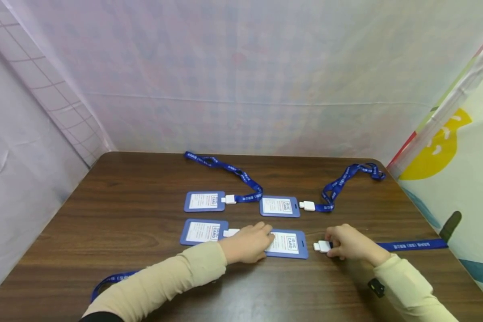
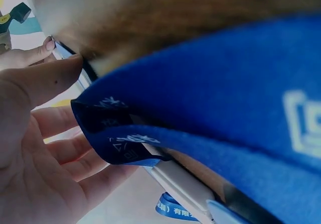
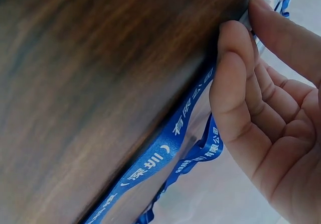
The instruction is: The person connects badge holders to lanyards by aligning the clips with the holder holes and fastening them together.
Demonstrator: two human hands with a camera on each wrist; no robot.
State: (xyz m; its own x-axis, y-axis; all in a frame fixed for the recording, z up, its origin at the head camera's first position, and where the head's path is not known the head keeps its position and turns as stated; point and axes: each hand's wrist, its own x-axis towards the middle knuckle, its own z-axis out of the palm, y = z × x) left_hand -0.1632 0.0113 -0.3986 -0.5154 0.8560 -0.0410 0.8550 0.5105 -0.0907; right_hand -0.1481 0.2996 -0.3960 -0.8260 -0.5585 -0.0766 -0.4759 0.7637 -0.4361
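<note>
My left hand (image 1: 247,241) lies over the left end of a blue ID card holder (image 1: 283,243), thumb at its near edge and fingers toward its far edge. In the left wrist view a blue lanyard (image 2: 225,78) crosses close to the camera and hides some fingers. To the right, my right hand (image 1: 352,243) pinches a lanyard's white clip (image 1: 323,246) near its strap end. The clip's tip points at the holder's slotted end, a small gap apart. From that hand its blue strap (image 1: 412,245) runs to the table's right edge.
Behind lie two blue card holders, left (image 1: 204,201) and right (image 1: 279,206), with lanyards (image 1: 241,174) (image 1: 342,181). Another holder (image 1: 203,231) sits left of my left hand; a lanyard (image 1: 114,278) lies by the left sleeve. A small black object (image 1: 376,287) is near the right sleeve.
</note>
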